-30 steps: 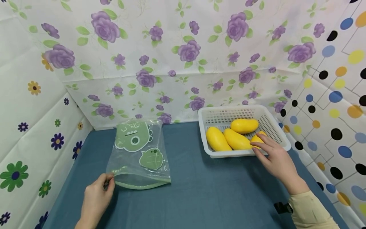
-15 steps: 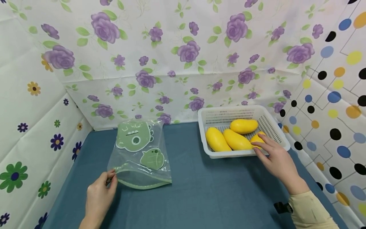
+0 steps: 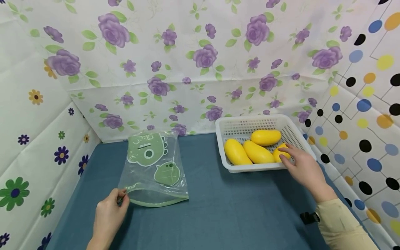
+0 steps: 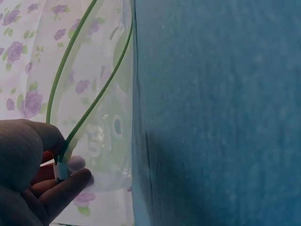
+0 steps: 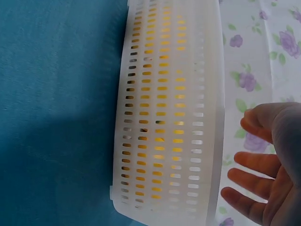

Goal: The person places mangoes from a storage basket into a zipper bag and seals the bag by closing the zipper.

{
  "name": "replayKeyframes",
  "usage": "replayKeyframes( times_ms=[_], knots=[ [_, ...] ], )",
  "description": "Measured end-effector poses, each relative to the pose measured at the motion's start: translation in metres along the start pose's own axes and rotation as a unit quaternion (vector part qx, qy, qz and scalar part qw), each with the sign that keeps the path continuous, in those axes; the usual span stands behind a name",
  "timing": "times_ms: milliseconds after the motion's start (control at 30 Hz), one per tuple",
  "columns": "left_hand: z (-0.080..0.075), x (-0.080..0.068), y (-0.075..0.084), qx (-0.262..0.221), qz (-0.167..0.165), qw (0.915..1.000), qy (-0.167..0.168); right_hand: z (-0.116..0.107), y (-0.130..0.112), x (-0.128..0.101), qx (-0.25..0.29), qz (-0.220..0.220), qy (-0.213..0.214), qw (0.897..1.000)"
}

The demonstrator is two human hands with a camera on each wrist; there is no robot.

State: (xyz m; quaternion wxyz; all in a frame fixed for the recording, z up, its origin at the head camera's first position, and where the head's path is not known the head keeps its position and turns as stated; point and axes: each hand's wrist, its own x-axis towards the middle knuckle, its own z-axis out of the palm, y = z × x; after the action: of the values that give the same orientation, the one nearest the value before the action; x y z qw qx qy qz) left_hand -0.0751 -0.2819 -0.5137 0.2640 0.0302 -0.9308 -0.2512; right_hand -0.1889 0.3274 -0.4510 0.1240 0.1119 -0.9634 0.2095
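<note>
left grip (image 3: 110, 214) pinching a bag (image 3: 151, 167), right grip (image 3: 305, 171) free by a basket (image 3: 243, 125): likely faults.
the left grip pinches the white slider (image 4: 60, 171) at the bag's near left corner, left on the bench (image 3: 212, 215); with only that corner held, the mouth (image 3: 153, 205) could sag shut or the bag slide. the right grip holds nothing, fingers (image 5: 249, 182) parted beside the rightmost yellow fruit (image 3: 279, 153) in the basket, far right; whether they touch cannot be told. the fruit looks smooth and crowded, so a loose pinch could let it roll; a low lift could snag the near rim (image 3: 253, 168).
</note>
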Motion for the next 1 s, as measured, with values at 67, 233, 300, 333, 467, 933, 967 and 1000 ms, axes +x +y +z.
replayKeyframes(
  times_ms=[67, 233, 300, 333, 467, 933, 967, 1000],
  knots=[
    [0.001, 0.000, 0.001, -0.001, -0.004, 1.0000, 0.000, -0.001, 0.002, 0.004, 0.003, 0.009, -0.007, 1.000],
    [0.003, -0.001, 0.005, -0.004, -0.010, 0.9999, -0.002, -0.003, 0.007, 0.013, 0.004, 0.019, -0.021, 1.000],
    [0.004, -0.001, 0.007, -0.004, -0.010, 0.9999, 0.000, -0.002, 0.008, 0.017, 0.001, 0.024, -0.029, 0.999],
    [0.005, -0.001, 0.008, -0.004, -0.011, 0.9999, 0.001, -0.001, 0.009, 0.018, 0.000, 0.027, -0.032, 0.999],
    [0.007, 0.000, 0.010, -0.003, -0.010, 0.9999, 0.006, 0.000, 0.009, 0.019, 0.002, 0.038, -0.043, 0.998],
    [0.012, -0.002, 0.018, -0.004, -0.004, 1.0000, -0.001, 0.000, 0.014, 0.027, -0.013, 0.053, -0.044, 0.998],
    [0.012, -0.002, 0.018, -0.003, -0.005, 1.0000, -0.004, -0.001, 0.015, 0.027, -0.013, 0.055, -0.046, 0.997],
    [0.012, -0.003, 0.019, -0.004, -0.006, 1.0000, -0.006, -0.001, 0.015, 0.027, -0.013, 0.057, -0.046, 0.997]
  ],
)
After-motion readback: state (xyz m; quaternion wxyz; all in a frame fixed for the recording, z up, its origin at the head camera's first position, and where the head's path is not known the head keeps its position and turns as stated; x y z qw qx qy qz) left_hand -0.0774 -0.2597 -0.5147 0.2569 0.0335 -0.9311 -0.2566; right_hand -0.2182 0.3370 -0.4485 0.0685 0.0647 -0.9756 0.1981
